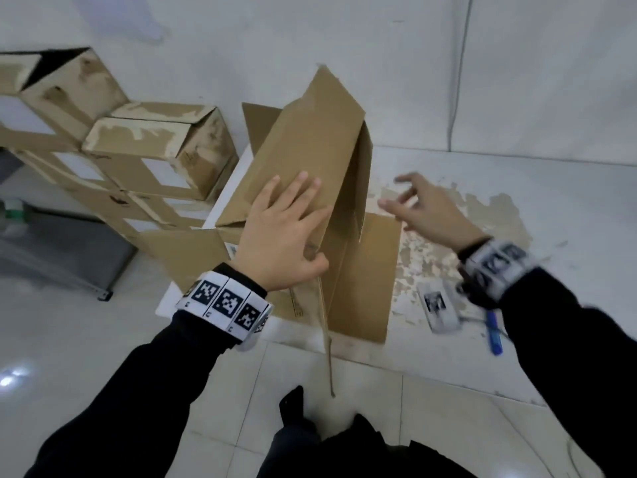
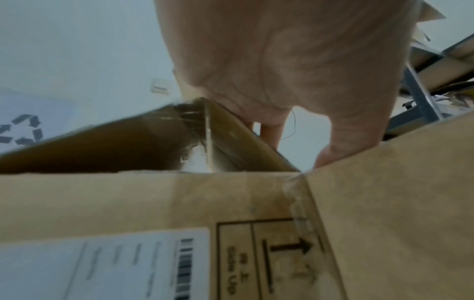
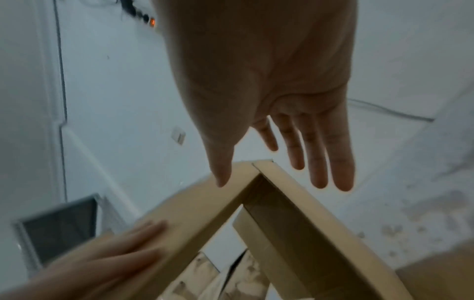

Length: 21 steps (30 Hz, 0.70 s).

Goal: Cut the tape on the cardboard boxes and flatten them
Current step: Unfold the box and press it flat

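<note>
An opened brown cardboard box stands tilted on the floor, its flaps loose. My left hand presses flat on its sloping side panel with straight fingers, the thumb at the panel's near edge. The left wrist view shows the palm over the box, with a shipping label and clear tape on it. My right hand hovers open to the right of the box, fingers spread, holding nothing. Its fingers hang just above the box's top corner. A loose strip of tape dangles from the box.
A blue utility knife and a white tagged device lie on the floor at right. Several worn boxes are stacked at the left against the wall. A grey metal shelf sits low at left. Flat cardboard lies under the box.
</note>
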### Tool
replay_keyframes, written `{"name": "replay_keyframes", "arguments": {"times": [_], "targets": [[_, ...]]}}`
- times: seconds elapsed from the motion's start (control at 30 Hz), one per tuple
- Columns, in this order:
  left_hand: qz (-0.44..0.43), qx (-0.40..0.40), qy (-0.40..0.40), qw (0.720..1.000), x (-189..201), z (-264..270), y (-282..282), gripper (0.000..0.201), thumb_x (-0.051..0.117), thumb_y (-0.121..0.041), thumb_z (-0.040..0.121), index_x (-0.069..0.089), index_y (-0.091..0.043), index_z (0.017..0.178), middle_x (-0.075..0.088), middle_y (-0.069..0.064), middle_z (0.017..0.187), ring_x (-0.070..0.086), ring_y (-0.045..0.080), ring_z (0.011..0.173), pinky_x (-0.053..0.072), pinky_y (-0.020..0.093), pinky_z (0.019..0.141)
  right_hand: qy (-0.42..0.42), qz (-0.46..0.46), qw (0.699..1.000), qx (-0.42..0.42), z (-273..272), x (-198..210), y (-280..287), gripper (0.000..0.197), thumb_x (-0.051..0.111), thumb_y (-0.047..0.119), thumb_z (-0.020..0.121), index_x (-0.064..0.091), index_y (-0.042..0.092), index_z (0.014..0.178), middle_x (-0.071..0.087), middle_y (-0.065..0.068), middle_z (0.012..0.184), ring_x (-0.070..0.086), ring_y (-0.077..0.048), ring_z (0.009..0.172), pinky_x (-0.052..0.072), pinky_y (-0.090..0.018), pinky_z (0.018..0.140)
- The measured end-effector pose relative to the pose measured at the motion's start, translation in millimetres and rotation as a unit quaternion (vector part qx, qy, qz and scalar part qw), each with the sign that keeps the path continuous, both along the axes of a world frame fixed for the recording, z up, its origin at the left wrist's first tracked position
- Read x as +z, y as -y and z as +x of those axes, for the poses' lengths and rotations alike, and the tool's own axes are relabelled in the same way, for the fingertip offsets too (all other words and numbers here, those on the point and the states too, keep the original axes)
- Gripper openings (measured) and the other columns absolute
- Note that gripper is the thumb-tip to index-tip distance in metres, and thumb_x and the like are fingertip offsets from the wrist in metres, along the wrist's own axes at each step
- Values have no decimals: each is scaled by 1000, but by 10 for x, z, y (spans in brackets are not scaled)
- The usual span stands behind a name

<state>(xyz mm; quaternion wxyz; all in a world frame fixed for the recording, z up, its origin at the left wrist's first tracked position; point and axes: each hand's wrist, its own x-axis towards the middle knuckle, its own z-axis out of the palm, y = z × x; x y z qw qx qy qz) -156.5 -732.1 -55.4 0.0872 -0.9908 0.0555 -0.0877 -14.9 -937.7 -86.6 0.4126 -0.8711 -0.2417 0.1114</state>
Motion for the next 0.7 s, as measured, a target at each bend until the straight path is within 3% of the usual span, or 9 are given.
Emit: {"name": "replay_keyframes", "arguments": {"times": [0.1,0.17,0.27,0.4,0.47,0.53,0.57,0.63,0.7], "targets": [[-2,-24,7,1000,-20,-99,-46,63,48,-51,71,63,-22,125,43,10,148,32,26,141,18,49,115,22,-48,998,-25,432,-44,-451,83,60,61,80,30,16,142,56,-12,120,59,-29,103,48,-42,90],[-2,-24,19,1000,-25,-146,-52,62,51,-50,71,64,-22,124,43,9,148,32,25,141,18,48,115,55,-60,997,-12,537,-103,-640,66,53,56,88,38,15,137,62,-11,113,62,-29,98,49,-42,88],[-2,-22,32,999,-51,-206,-42,61,53,-49,71,64,-23,124,43,9,148,32,24,141,19,49,115,118,-94,989,6,614,-214,-604,35,42,32,96,53,10,121,68,-15,98,66,-34,82,53,-44,77],[-13,-24,60,998,-81,-291,-5,59,55,-46,70,64,-22,123,43,9,148,32,23,141,21,49,114,104,-63,989,-82,918,-346,-214,24,35,13,92,56,2,98,64,-26,91,66,-40,72,55,-51,63],[-10,-29,66,997,-94,-358,17,59,55,-45,71,64,-21,124,43,8,148,32,22,142,21,49,114,28,-5,992,-123,1121,-365,-62,22,35,8,95,54,1,103,61,-27,100,68,-40,73,58,-43,54],[-8,-34,70,997,-98,-418,29,59,55,-45,71,64,-21,124,43,7,147,33,22,141,22,49,113,-22,51,988,-141,1260,-358,1,22,38,6,97,53,-2,112,58,-22,100,67,-43,83,56,-27,49],[-8,-36,72,997,-100,-431,28,59,55,-45,71,64,-21,124,44,7,147,33,22,141,23,50,113,-37,75,985,-150,1276,-350,-2,25,42,8,97,51,-3,118,57,-19,102,66,-42,90,57,-23,53],[-6,-41,78,996,-102,-412,16,58,55,-46,72,64,-21,124,44,6,147,33,22,141,23,50,113,-63,96,980,-161,1227,-343,-25,43,51,17,95,40,5,135,55,-19,122,60,-34,108,57,-31,79],[-5,-46,84,995,-116,-329,0,57,54,-47,74,64,-21,123,45,6,146,33,22,141,23,50,113,-55,89,982,-156,968,-309,-13,62,56,26,93,24,15,146,39,-16,145,47,-27,127,42,-38,104]]}}
